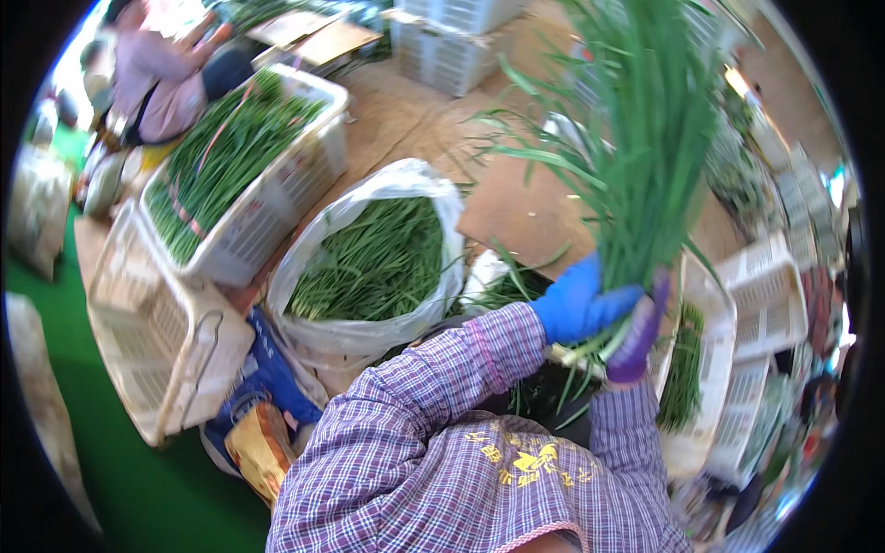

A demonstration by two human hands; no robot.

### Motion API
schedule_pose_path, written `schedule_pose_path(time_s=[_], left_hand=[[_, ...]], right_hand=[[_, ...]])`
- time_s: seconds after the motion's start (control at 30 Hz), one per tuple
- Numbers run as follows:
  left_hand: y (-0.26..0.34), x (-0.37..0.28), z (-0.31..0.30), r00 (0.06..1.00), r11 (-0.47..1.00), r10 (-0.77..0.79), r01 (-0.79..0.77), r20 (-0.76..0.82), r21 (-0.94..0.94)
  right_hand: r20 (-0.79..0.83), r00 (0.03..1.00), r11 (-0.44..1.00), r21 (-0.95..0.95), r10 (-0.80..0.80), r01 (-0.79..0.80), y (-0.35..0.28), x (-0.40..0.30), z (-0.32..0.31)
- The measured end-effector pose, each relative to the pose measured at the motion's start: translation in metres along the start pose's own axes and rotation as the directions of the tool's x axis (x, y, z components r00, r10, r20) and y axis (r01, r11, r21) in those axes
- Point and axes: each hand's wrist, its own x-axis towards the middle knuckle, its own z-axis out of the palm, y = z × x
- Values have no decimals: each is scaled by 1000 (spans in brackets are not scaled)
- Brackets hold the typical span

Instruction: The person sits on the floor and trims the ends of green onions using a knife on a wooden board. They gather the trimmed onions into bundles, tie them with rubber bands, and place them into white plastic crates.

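Observation:
A large bunch of long green garlic chives point(646, 159) stands upright between both hands, its pale cut ends pointing down toward my apron. My left hand point(588, 298), in a blue glove, grips the bunch near its base. Around the lower stems from the right is my right hand point(637, 335), in a purple glove. Loose leaves stick out from the bunch on the left. Below the hands, stray leaves hang over something dark. Left of them, an open clear plastic bag point(287, 276) holds many thin green stalks.
A white crate point(314, 148) of tied greens stands upper left, beside an empty tilted crate point(131, 345). Another long crate point(715, 373) with a small bundle lies right. A brown board point(518, 207) lies behind my hands. Stacked crates point(442, 59) stand farther back; a seated person point(155, 83) is upper left.

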Motion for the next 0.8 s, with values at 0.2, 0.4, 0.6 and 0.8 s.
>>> schedule_pose_path(time_s=[0.2, 0.4, 0.6, 0.8], left_hand=[[-205, -46, -27, 940, 940, -339, 338, 35, 41], [-216, -61, -18, 566, 543, -820, 725, -83, -423], [-172, -35, -14, 493, 395, -863, 514, -114, -762], [-211, -48, -52, 509, 553, -821, 599, -259, -579]], right_hand=[[170, 822, 800, 193, 543, -568, 108, 5, 19], [224, 733, 535, 554, 642, -638, 146, -32, -2], [412, 312, -19, 629, 856, -777, 150, -44, -53], [318, 394, -99, 870, 862, -483, 184, -49, -44]])
